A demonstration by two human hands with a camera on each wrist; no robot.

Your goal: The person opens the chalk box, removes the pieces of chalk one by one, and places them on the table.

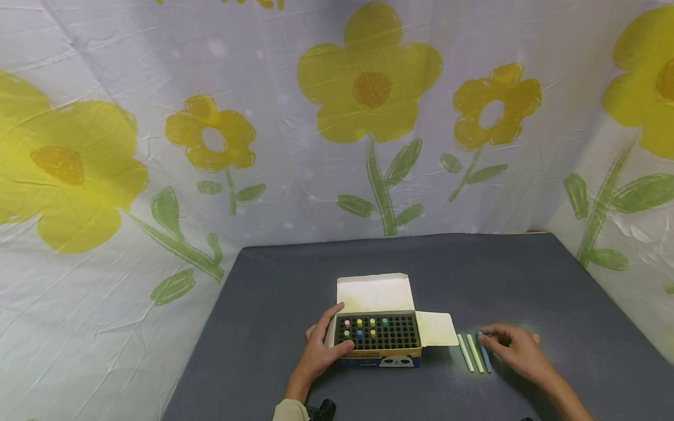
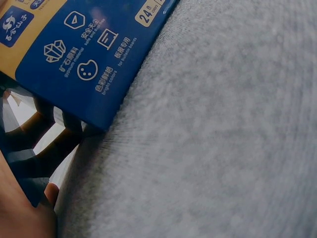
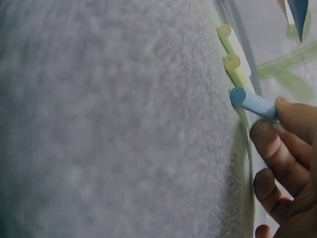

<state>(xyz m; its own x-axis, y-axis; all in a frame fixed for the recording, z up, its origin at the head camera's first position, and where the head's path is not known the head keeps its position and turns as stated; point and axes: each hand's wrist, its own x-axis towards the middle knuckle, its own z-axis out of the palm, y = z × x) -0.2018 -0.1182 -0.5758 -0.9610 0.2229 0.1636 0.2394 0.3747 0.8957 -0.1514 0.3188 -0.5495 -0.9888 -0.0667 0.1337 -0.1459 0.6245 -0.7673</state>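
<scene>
An open chalk box [image 1: 378,358], blue and yellow, stands on the table with several coloured chalk ends showing in its black grid of holes [image 1: 398,335]. My left hand [image 1: 321,344] grips the box's left end, thumb at the front edge and a finger toward the back corner. In the left wrist view the printed blue side of the box [image 2: 74,74] fills the upper left. To the right of the box, my right hand [image 1: 518,349] pinches one end of a blue chalk stick [image 3: 252,103]. Beside that stick lie a yellowish chalk stick [image 1: 475,353] and a pale green chalk stick [image 1: 466,352].
The box's white lid [image 1: 375,293] is folded back behind it. A white side flap [image 1: 436,329] sticks out right, close to the chalk sticks. Dark grey cloth covers the table [image 1: 284,280]. A flower-printed curtain [image 1: 295,175] hangs behind and at both sides.
</scene>
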